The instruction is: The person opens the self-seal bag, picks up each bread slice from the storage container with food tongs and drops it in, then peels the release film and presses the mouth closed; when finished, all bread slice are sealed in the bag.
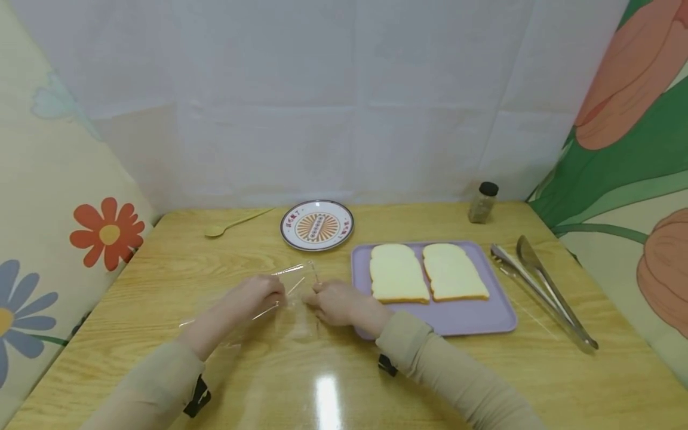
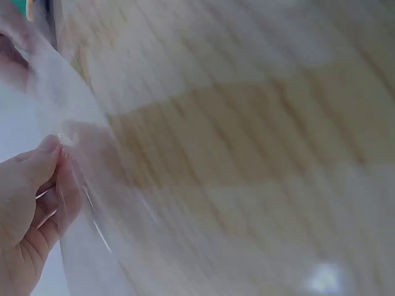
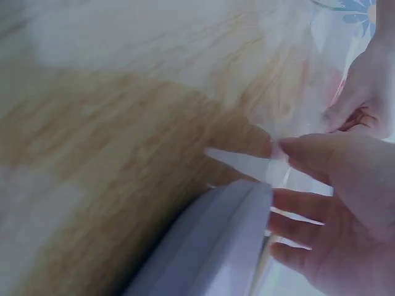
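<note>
A thin, clear plastic film (image 1: 297, 280) stretches between both hands, low over the wooden table left of the purple tray. My left hand (image 1: 258, 295) pinches its edge between thumb and fingers; in the left wrist view the film (image 2: 92, 209) drapes down from the thumb tip. Facing it, my right hand (image 1: 341, 303) pinches the film with thumb and index finger beside the tray's left edge. The right wrist view has the other fingers (image 3: 299, 228) of that hand spread out near the tray rim (image 3: 216, 228).
Two bread slices (image 1: 398, 272) lie on the purple tray (image 1: 457, 319). Metal tongs (image 1: 548, 292) rest to its right, and a black-capped spice jar (image 1: 482, 206) stands behind. At the back are a round patterned plate (image 1: 290, 230) and a gold spoon (image 1: 217, 230).
</note>
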Demonstrator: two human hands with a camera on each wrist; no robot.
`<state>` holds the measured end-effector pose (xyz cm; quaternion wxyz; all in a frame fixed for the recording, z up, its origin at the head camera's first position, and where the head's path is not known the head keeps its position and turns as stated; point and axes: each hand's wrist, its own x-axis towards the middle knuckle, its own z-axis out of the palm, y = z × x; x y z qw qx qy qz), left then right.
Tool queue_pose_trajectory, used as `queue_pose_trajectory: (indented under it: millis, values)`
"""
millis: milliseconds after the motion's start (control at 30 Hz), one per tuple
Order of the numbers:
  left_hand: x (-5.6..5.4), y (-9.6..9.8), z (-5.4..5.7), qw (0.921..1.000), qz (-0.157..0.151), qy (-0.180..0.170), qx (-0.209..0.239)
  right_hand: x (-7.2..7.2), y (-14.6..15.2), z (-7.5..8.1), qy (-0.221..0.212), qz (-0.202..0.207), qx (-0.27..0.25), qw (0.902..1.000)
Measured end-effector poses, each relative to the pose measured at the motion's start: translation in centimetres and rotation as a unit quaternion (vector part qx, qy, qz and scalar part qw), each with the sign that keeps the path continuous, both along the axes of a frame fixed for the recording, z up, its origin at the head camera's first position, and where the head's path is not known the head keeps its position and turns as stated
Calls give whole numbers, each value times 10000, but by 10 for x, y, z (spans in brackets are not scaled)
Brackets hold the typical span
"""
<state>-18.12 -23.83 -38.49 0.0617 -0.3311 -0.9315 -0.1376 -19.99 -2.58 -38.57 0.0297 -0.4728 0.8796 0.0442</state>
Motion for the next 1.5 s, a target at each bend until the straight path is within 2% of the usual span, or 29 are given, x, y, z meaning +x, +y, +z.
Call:
queue_pose_trajectory:
  millis: [133, 233, 333, 467, 633, 800, 933, 1033, 1100, 1200, 1300, 1433, 1500]
  values:
    - [1, -1, -2, 9998, 144, -8, 139, -4, -1, -3, 45, 21, -314, 9995]
    - [0, 0, -4, 9992, 288, -71, 265, -7, -3, -4, -65, 35, -356, 9993]
    - [-2, 2, -5, 9983, 432, -198, 326, -8, -6, -3, -435, -26, -178, 9989]
    - [-6, 5, -5, 9957, 595, -631, 335, -6, -9, 0, -958, -341, 183, 9947]
    - [-8, 5, -5, 9928, 563, -894, 556, -2, -10, 0, -1041, -496, 316, 9928]
    - [-7, 3, -6, 9952, 445, -549, 683, -1, -10, -2, -993, -494, 334, 9933]
    - [-6, 1, -8, 9975, 352, 159, 585, -1, -9, -4, -917, -482, 341, 9940]
    - [-4, 0, -8, 9964, 434, 514, 519, 0, -8, -3, -914, -484, 340, 9941]
    - [-4, 0, -8, 9963, 514, 455, 526, 0, -8, -2, -929, -486, 360, 9938]
    - [-4, 1, -6, 9966, 634, 190, 489, 2, -8, 0, -906, -482, 407, 9939]
    - [-5, 1, -2, 9972, 617, -60, 429, 2, -8, 1, -912, -499, 427, 9937]
    - [-6, 1, 0, 9985, 468, -86, 287, 2, -8, 1, -904, -486, 464, 9936]
    - [-5, 0, -1, 9992, 347, 48, 215, 2, -8, 0, -940, -489, 479, 9932]
